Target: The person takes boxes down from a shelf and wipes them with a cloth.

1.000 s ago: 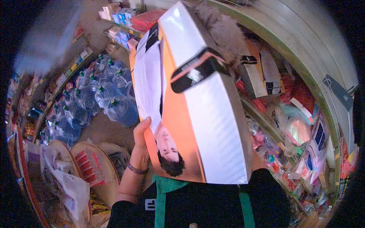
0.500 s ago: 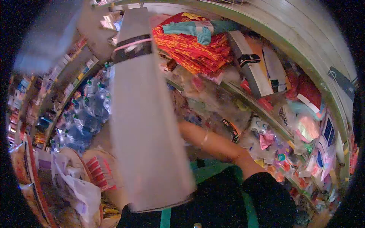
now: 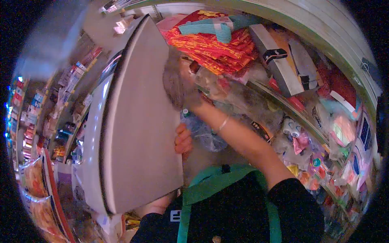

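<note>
A large pale grey cardboard box is held up on edge in front of me, one broad side facing me. My left hand reaches round behind it, its fingers curled over the right edge. My right hand, blurred by motion, is at the box's upper right edge. In it is a crumpled grey-brown cloth, pressed against the box. The right hand's fingers are mostly hidden by the blur and the cloth.
Red-orange patterned fabric lies stacked on the shelf, striped teal cloth on top. Right of it sits a grey and black box. Bagged small goods crowd the right side. Clear plastic bottles stand beyond; stocked shelves line the left.
The box has turned from its narrow banded side to a broad side and shifted left. My left fingers now show at its right edge. My right hand has come out from behind it with the cloth.
</note>
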Tool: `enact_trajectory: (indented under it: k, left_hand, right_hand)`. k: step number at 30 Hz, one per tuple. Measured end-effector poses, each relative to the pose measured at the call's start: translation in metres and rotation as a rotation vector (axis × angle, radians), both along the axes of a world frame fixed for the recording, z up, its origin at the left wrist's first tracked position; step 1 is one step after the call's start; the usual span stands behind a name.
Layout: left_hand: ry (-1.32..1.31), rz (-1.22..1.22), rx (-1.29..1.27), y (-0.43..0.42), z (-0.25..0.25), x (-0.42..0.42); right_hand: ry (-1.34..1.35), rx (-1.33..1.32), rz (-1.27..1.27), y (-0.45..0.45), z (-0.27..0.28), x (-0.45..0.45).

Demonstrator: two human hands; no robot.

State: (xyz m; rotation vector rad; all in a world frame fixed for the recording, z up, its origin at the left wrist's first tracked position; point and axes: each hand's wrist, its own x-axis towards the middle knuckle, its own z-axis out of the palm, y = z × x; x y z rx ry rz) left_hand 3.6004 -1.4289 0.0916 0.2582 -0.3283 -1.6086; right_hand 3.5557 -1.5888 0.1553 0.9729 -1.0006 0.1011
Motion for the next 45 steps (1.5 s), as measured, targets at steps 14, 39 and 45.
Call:
enact_trajectory:
  k: [14,39,45]
  left_hand:
    - [-0.073,0.054,0.061,0.006,-0.007,-0.014]
    - [-0.042,0.461,-0.075,-0.039,-0.026,0.045]
    - [0.016,0.525,0.052,-0.029,0.012,0.012]
  right_hand:
    - [-1.093,0.849,2.315,-0.017,0.085,-0.004]
    - [-1.823,1.450,2.217,0.109,-0.021,-0.061]
    - [-0.886,1.170,2.075,0.048,0.064,-0.047]
